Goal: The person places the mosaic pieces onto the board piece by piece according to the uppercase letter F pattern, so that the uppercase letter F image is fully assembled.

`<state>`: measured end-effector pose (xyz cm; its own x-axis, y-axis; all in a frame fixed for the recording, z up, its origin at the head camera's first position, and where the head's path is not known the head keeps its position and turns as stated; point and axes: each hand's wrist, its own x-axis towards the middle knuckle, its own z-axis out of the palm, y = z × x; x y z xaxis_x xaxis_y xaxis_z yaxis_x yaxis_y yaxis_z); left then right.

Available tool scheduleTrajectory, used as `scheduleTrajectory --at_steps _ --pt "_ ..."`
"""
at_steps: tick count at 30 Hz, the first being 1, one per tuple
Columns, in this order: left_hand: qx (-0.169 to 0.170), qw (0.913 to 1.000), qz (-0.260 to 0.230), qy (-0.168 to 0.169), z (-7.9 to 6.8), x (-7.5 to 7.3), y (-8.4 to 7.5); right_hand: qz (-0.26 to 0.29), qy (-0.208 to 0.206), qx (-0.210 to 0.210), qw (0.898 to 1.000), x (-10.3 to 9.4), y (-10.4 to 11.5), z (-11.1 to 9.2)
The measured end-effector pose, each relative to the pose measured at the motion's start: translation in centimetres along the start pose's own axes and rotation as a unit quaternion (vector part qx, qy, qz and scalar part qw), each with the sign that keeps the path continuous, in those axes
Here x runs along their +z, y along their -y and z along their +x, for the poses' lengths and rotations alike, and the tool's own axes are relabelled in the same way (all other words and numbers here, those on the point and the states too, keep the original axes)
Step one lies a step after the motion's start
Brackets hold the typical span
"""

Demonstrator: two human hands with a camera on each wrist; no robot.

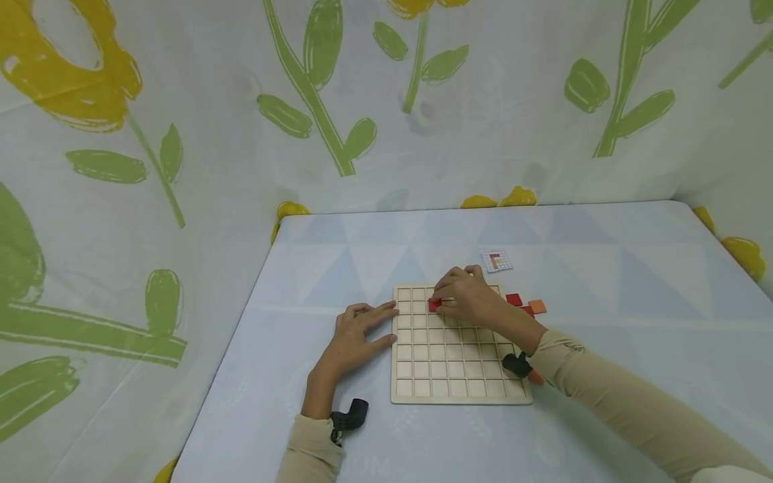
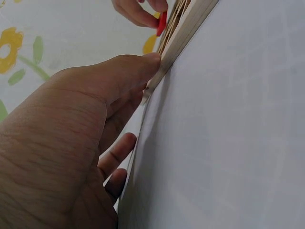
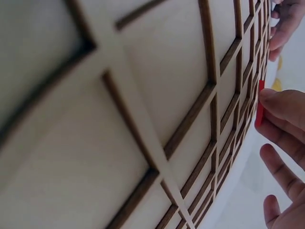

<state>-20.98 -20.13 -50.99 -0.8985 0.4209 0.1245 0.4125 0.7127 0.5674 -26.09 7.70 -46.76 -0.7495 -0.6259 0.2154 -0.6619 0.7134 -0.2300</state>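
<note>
A pale wooden grid board (image 1: 441,388) with square cells lies on the table. My right hand (image 1: 468,296) pinches a red square tile (image 1: 434,305) over the upper left cells; the right wrist view shows the tile (image 3: 260,104) between thumb and fingers, close to the board's face. My left hand (image 1: 355,339) rests at the board's left edge, its thumb and fingertips touching the wooden side, as the left wrist view also shows with the thumb (image 2: 138,67) against the rim. The cells under my right hand and forearm are hidden in the head view.
Red tiles (image 1: 513,299) and an orange tile (image 1: 537,306) lie right of the board. Behind it is a small card (image 1: 497,261) printed with a coloured grid pattern. Another orange piece (image 1: 535,378) shows partly under my right wrist. A flowered curtain (image 1: 423,154) backs the table.
</note>
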Motion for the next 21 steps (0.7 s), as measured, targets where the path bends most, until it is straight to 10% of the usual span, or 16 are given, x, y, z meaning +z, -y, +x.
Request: scheduleTrajectory --at_steps 21 --pt "-0.012 0.9999 -0.001 0.004 0.14 0.26 0.21 0.029 -0.007 -0.019 0.999 -0.6 -0.75 -0.68"
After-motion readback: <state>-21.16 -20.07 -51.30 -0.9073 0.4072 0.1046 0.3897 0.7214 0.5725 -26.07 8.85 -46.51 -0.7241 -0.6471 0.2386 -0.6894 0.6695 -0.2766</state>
